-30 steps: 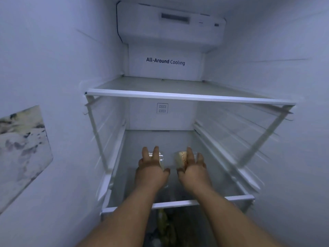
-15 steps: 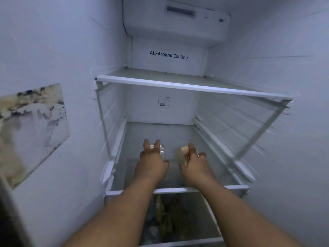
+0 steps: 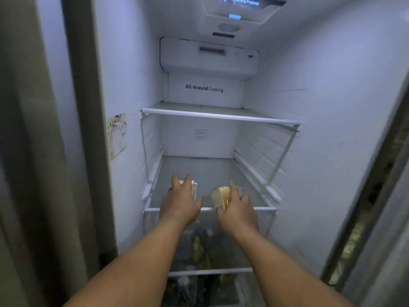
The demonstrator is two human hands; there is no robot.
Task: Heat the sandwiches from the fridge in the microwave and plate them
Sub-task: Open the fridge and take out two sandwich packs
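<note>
Fingers: the left hand is curling its fingers over one wrapped sandwich; the right hand is clamping the other wrapped sandwich.
Location: both sandwiches are hovering just above the front of the lower glass shelf inside the fridge.
Technique: keeping each grip light so the bread is not being squashed.
Clearance: lifting over the shelf's front rail and drawing straight back.

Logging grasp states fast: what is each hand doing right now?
Left hand: closed on a wrapped sandwich, mostly hidden.
Right hand: closed on a second wrapped sandwich above the fridge shelf.
</note>
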